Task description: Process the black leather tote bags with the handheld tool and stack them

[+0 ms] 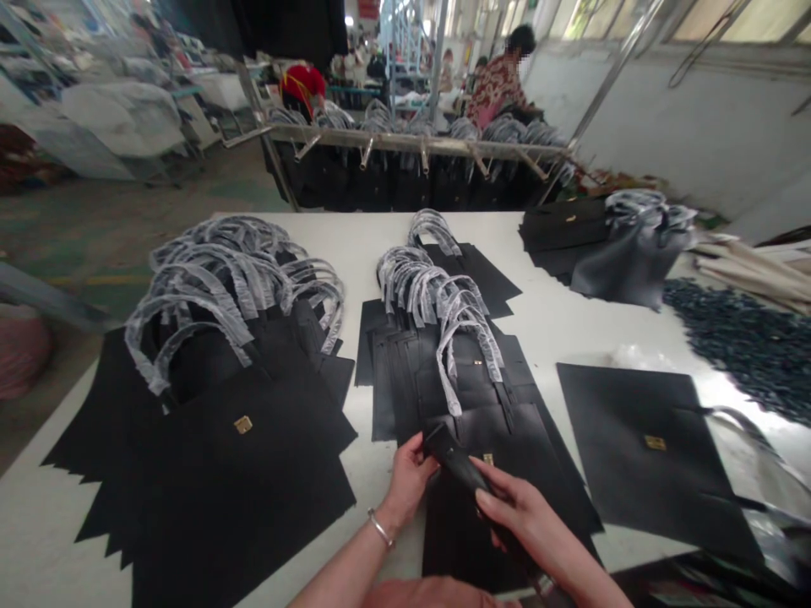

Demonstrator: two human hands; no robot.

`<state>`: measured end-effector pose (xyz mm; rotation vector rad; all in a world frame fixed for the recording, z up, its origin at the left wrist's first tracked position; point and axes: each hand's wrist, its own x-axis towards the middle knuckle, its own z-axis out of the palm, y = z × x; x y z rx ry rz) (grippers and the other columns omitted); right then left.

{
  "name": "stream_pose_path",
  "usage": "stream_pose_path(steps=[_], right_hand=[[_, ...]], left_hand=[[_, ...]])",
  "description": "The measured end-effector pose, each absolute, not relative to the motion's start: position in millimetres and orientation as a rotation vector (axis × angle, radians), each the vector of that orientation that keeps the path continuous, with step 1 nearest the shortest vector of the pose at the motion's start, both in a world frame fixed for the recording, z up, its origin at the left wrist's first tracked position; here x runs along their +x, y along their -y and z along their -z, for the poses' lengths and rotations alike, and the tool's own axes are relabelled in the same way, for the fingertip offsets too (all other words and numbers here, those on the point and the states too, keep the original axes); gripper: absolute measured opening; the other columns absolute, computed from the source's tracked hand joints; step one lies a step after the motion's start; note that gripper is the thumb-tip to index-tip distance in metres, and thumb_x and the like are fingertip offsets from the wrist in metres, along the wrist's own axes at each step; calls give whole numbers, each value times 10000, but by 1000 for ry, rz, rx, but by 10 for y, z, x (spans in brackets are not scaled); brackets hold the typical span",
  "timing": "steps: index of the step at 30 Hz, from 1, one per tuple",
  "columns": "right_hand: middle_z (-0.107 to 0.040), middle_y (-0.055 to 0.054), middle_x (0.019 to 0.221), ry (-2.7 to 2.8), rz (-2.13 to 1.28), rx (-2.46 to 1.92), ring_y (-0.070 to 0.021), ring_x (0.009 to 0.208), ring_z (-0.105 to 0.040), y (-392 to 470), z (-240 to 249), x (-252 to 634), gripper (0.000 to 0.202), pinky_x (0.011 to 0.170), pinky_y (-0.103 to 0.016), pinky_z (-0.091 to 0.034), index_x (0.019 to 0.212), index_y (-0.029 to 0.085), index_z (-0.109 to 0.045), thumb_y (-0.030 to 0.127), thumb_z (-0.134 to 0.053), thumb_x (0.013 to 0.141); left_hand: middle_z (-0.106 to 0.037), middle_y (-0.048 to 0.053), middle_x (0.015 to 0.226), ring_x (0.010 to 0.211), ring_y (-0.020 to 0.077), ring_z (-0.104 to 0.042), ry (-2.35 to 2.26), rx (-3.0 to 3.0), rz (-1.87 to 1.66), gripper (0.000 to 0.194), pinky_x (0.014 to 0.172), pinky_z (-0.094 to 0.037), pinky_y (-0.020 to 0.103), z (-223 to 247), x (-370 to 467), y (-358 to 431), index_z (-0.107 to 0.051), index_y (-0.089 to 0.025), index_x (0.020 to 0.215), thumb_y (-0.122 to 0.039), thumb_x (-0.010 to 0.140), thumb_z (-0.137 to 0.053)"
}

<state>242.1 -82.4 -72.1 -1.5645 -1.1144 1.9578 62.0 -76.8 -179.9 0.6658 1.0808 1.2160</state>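
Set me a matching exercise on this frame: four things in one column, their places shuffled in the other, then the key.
Things
1. Shiny silver-coloured metal bangle
2. Long black object
3. Loose pile of small blue-black scraps
4. Grey metal rack with short tubular prongs

Places
A. Beyond the far edge of the white table
B. Gripped in the right hand
C. Around the wrist of the left hand
D. Near the picture's right edge

Pairs: 1-C; 2-B; 3-D; 4-A

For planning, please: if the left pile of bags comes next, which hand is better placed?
Probably the left hand: it lies nearer that pile of bags, while the right hand, farther away, grips the long black piece.
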Motion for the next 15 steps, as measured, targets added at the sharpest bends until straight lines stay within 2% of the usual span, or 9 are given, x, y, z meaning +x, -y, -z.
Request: stream_pose_path(steps=[6, 10, 15], right_hand=[[-610, 37, 684, 1118, -1860, -1577, -71, 425, -514, 859, 644, 2297, 641, 411, -192, -407, 1318, 170, -558, 421, -687, 742], [-643, 30, 711, 1035, -1769, -1481, -83, 472, -524, 887, 504, 2272, 667, 451, -208, -445, 1301, 192, -580, 448, -735, 705], [-659, 18, 651, 872, -1457, -1497, -111, 489, -544, 929, 237, 2664, 798, 477, -231, -445, 1379, 164, -493, 485, -756, 697]], left_hand=[[-704, 79, 1027, 941, 216, -643, -1071, 668, -1187, 406, 834, -510, 305, 1706, 635, 800, -675, -145, 1031, -328, 687, -789], [-712, 76, 1009, 905, 204, -659, -995, 647, -1141, 419, 829, -521, 303, 1585, 637, 765, -670, -145, 1048, -299, 680, -794], [-720, 71, 957, 736, 188, -679, -946, 601, -1172, 478, 672, -562, 297, 862, 437, 624, -661, -153, 1047, -319, 630, -824]])
